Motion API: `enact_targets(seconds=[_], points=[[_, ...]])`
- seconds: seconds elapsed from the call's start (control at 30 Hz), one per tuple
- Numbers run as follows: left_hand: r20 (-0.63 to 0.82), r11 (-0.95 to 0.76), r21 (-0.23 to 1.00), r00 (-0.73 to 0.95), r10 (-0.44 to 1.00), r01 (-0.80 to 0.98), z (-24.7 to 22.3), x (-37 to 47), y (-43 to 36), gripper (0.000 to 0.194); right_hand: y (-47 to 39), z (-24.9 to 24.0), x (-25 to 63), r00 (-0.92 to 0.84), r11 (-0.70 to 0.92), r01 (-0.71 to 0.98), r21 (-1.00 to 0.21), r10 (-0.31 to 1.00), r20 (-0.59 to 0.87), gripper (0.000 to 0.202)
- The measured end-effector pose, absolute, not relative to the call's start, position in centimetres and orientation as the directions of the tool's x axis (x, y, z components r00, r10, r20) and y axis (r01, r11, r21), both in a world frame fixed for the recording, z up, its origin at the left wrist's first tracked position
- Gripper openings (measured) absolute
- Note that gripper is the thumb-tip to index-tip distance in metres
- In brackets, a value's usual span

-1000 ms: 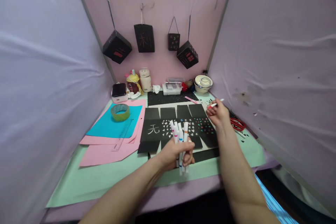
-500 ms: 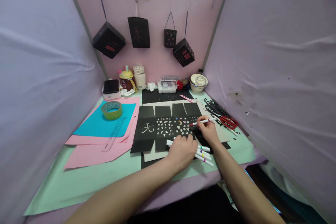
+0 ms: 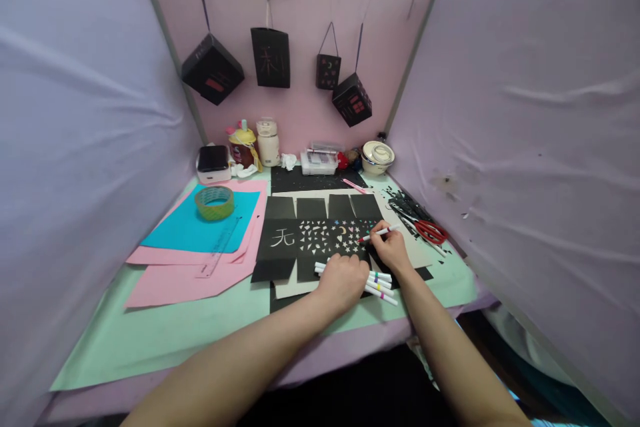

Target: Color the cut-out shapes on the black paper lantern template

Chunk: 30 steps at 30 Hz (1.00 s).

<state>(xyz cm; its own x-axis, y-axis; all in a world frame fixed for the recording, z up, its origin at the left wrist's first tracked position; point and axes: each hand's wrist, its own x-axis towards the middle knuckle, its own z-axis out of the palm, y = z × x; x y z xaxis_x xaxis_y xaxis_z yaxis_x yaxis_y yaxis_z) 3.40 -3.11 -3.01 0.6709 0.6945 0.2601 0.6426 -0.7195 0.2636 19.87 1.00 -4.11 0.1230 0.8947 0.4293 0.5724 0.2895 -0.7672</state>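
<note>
A black paper cut-out with flaps [image 3: 278, 253] lies on a pale board [image 3: 417, 253]. It carries a white character at its left and cut shapes such as triangles, stars, a heart and a moon; some near the top right look coloured. My right hand [image 3: 391, 250] is closed round a red marker [image 3: 384, 231], whose tip meets the star area. Closed over a bundle of white markers [image 3: 381, 288], my left hand [image 3: 345, 278] rests at the paper's lower edge. Coloured bands show on the markers' ends.
Left lie pink paper [image 3: 170, 287], blue paper [image 3: 175, 233], a clear ruler [image 3: 219, 253] and a tape roll [image 3: 215, 212]. Red-handled scissors [image 3: 431, 232] lie right, beside black scraps [image 3: 407, 203]. Behind stand a plastic box [image 3: 319, 163] and a lidded bowl [image 3: 377, 157]. Black paper lanterns [image 3: 270, 59] hang above.
The marker in my right hand has shifted slightly left and tilts more steeply, its tip lower among the stars. My left hand still grips the bundle. The whole view has shifted slightly.
</note>
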Motion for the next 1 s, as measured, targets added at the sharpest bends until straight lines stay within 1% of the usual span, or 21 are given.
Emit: enact_targets(seconds=[0.17, 0.3, 0.6, 0.7, 0.77, 0.9, 1.0], points=[[0.286, -0.709, 0.308, 0.649, 0.705, 0.634, -3.50, 3.42, -2.96, 0.014, 1.09, -4.19, 19.90, 0.115, 0.281, 0.587, -0.759, 0.899, 0.422, 0.009], [0.297, -0.717, 0.308, 0.653, 0.697, 0.625, -3.70, 3.46, -2.91, 0.015, 1.17, -4.35, 19.96, 0.116, 0.284, 0.585, -0.760, 0.898, 0.425, 0.010], [0.261, -0.685, 0.368, 0.637, 0.725, 0.629, -3.48, 3.40, -3.01, 0.014, 1.27, -4.63, 20.03, 0.113, 0.259, 0.563, -0.785, 0.916, 0.384, 0.010], [0.275, -0.685, 0.382, 0.631, 0.726, 0.621, -3.66, 3.41, -2.97, 0.013, 1.28, -4.69, 20.03, 0.106, 0.261, 0.545, -0.797, 0.921, 0.375, 0.010], [0.288, -0.705, 0.336, 0.645, 0.708, 0.624, -3.67, 3.44, -2.96, 0.014, 1.29, -4.72, 20.06, 0.101, 0.266, 0.542, -0.797, 0.921, 0.376, 0.009], [0.263, -0.740, 0.135, 0.696, 0.668, 0.659, -3.25, 3.49, -3.05, 0.015, 1.32, -4.77, 20.13, 0.092, 0.273, 0.542, -0.795, 0.921, 0.379, 0.009], [0.235, -0.741, 0.038, 0.715, 0.658, 0.670, -2.86, 3.49, -3.12, 0.013, 1.30, -4.72, 20.13, 0.092, 0.271, 0.541, -0.796, 0.922, 0.376, 0.009]])
